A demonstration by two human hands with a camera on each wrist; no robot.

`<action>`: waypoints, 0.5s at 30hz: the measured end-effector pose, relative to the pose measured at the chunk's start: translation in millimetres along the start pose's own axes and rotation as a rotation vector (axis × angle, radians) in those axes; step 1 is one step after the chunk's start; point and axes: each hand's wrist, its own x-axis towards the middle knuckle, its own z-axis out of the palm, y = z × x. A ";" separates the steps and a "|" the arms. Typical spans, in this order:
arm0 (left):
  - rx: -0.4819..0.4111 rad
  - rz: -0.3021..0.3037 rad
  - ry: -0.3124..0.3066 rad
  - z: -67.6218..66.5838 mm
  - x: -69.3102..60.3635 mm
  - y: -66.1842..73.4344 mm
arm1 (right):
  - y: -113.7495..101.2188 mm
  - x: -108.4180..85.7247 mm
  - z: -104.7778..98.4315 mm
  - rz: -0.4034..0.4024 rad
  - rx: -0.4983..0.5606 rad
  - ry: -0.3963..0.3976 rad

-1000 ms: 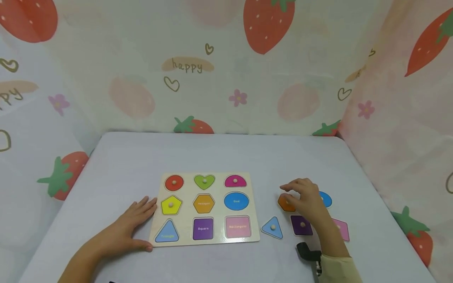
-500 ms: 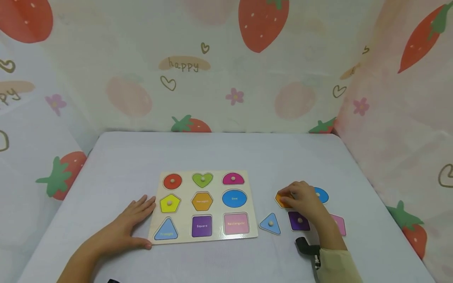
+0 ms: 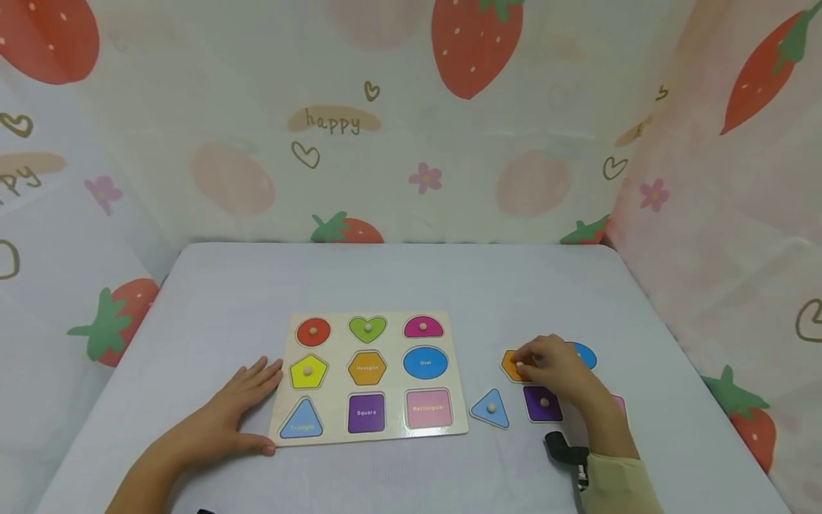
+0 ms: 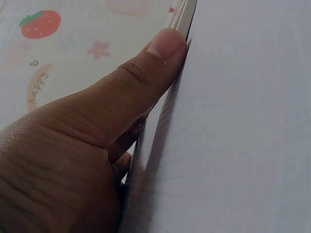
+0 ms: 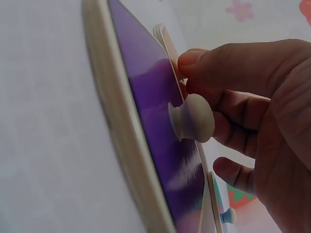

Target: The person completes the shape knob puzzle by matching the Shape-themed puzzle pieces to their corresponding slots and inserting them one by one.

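Observation:
A wooden shape puzzle board [image 3: 338, 382] lies flat on the table. My left hand [image 3: 221, 414] rests at its left edge, fingers spread, with the thumb [image 4: 165, 46] touching the edge near the front corner. Right of the board, my right hand [image 3: 554, 368] pinches the knob of an orange hexagon puzzle piece [image 3: 509, 365] between thumb and index finger. That piece still lies on the table, partly hidden by the fingers. In the right wrist view, a purple square piece [image 5: 150, 82] with a wooden knob [image 5: 194, 119] stands in front of the fingers.
Around the right hand lie a blue triangle piece [image 3: 483, 410], a blue oval piece [image 3: 586, 354] and a pink rectangle piece [image 3: 619, 402], mostly covered by the forearm. Several knobbed pieces, such as the red circle [image 3: 305, 332], sit in the board. Strawberry-print curtains [image 3: 385, 171] enclose the table.
The right hand has come down onto the orange hexagon, and its thumb and index finger have gone from apart to pinching the knob. The left hand stays at the board's edge.

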 end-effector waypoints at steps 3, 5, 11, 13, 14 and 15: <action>0.000 -0.010 0.003 0.1 -1.0 0.3 | 1.2 -0.2 -0.3 0.003 0.021 -0.008; -0.001 -0.013 0.005 -0.2 -0.3 0.6 | 1.0 0.3 -1.8 0.004 0.028 -0.005; 0.002 -0.005 0.005 0.4 -0.4 -0.6 | -3.1 -0.8 -2.8 0.011 0.117 -0.006; 0.005 0.004 0.011 0.7 -0.1 -0.9 | -4.6 -1.2 -1.6 0.016 0.142 0.006; 0.008 0.009 0.014 0.8 0.2 -0.9 | -6.1 -1.1 -0.8 0.018 0.148 0.021; 0.009 0.013 0.017 1.0 0.7 -0.9 | -7.3 -0.9 0.1 0.022 0.146 0.036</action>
